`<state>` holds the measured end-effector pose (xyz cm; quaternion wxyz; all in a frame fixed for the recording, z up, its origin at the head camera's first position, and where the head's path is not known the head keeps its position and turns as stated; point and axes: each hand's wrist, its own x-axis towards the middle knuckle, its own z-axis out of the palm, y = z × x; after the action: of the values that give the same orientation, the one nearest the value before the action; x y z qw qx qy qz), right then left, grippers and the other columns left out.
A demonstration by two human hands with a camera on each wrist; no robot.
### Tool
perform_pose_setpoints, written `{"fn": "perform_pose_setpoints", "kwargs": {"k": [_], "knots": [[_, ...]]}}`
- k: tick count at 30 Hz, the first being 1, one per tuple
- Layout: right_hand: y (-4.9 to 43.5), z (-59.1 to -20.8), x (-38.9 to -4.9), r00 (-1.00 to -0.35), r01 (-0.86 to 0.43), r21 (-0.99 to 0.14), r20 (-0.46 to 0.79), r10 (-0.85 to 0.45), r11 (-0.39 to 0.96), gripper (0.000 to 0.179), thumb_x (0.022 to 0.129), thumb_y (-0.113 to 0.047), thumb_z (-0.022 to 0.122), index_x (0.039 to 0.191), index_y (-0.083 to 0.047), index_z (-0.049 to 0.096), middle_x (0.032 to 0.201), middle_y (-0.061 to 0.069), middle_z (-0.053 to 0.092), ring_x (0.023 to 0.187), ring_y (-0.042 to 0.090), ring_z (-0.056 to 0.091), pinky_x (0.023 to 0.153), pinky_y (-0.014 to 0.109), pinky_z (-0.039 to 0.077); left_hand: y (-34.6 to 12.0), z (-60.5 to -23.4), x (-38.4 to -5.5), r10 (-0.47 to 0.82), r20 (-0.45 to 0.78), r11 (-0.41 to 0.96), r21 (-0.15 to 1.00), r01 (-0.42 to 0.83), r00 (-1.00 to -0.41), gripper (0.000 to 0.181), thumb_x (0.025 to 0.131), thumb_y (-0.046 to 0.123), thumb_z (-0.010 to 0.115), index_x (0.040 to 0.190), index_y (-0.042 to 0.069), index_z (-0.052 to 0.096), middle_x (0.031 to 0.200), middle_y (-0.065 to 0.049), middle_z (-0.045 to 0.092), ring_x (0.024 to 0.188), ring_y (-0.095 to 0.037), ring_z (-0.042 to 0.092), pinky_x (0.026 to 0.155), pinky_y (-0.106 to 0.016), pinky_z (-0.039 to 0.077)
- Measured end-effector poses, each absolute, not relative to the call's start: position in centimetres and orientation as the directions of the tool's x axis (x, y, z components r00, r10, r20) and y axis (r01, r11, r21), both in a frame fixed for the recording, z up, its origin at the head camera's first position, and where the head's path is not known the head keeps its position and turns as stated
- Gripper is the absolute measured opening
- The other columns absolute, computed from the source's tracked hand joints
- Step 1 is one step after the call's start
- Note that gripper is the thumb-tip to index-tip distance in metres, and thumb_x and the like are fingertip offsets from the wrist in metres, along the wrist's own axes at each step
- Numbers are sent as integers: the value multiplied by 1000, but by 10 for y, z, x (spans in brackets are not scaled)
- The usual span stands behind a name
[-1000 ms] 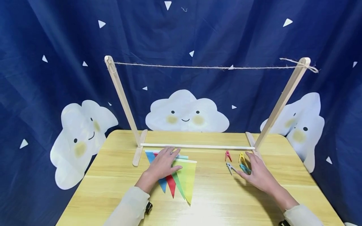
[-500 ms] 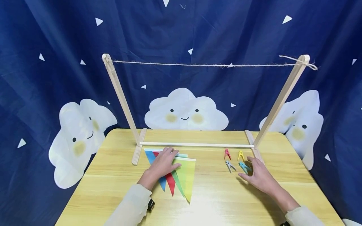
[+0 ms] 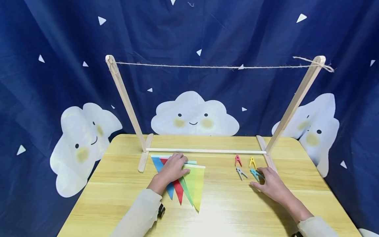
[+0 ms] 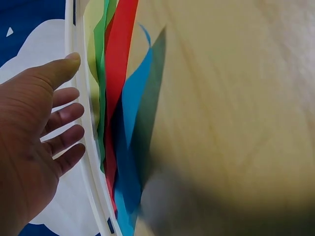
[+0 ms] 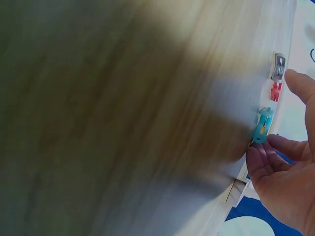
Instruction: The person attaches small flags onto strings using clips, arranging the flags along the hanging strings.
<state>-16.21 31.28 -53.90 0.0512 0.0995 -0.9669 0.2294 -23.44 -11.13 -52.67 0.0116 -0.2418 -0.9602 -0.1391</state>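
Four-coloured triangular pennants with pale top strips lie overlapped on the table: a blue pennant, a red pennant, a green pennant and a yellow pennant. My left hand rests over their upper part, fingers relaxed; the left wrist view has its fingers loosely spread beside the strips. My right hand is at the teal clothespin, fingertips right by it and thumb apart from it. Close by lie a grey clothespin, a red clothespin and a yellow clothespin.
A wooden frame stands behind, with a left post, a right post and a low crossbar. Twine stretches between the post tops. A blue cloud-patterned curtain hangs behind the table.
My right hand has drawn back slightly from the grey and yellow clothespins towards the teal one. My left hand stays over the pennants. The head view has shifted a little.
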Motion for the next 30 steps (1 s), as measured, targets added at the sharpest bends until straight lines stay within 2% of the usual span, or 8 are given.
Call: {"fn": "perform_pose_setpoints", "kwargs": {"k": [10,19,30], "knots": [[312,-540,-165,-974,-217,-427,154,-166,878,58,81,-33,89,117,6,66,101,12,62,90,23,58,76,42,51,-110,-534,-239,437,70,839,329,434,-897,36,92,41,78,106,9,69,102,-3,58,98,-22,50,88,-39,47],[314,-542,-166,-978,-199,-440,142,-151,876,50,81,-28,88,111,6,66,100,13,61,90,23,57,77,43,50,-109,-537,-242,440,71,835,334,437,-895,28,94,34,76,104,9,67,101,-4,56,97,-23,48,86,-39,45],[315,-544,-168,-978,-202,-446,139,-155,872,39,83,-20,86,106,5,66,97,12,60,87,22,53,72,36,47,-110,-541,-246,450,52,838,321,441,-892,24,95,32,76,102,11,65,102,-2,54,99,-23,48,87,-39,46]]}}
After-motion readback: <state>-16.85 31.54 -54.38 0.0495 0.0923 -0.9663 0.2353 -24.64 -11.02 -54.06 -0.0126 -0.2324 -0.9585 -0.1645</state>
